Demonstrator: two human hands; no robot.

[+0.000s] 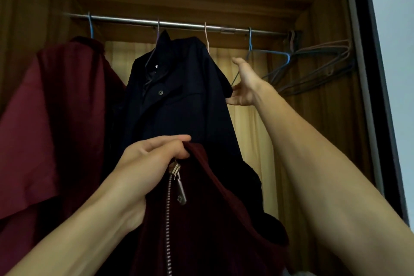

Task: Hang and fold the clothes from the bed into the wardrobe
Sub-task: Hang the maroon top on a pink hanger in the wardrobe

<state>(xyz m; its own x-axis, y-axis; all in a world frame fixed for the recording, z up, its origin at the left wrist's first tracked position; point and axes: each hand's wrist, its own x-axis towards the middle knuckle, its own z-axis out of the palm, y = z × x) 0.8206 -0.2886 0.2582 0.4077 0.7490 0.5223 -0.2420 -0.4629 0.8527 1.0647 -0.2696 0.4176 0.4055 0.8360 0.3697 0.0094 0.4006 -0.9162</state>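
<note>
Maroon velvet zip-front jacket (201, 219) is gripped at its collar by the left hand (154, 157), fingers (170, 141) curled, below the steel rail (179, 24). Whether the right hand (245, 83) pinches the thin wire hanger (235, 78) cannot be told; a snag could pull the hung navy button shirt (179, 96) down.

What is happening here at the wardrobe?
A person is putting clothes away. The left hand grips a dark red zip garment by its top edge, not yet on a hanger. The right hand reaches to a thin wire hanger beside the navy shirt; whether its fingers grip it is unclear. The navy shirt and a red shirt already hang on the rail.
</note>
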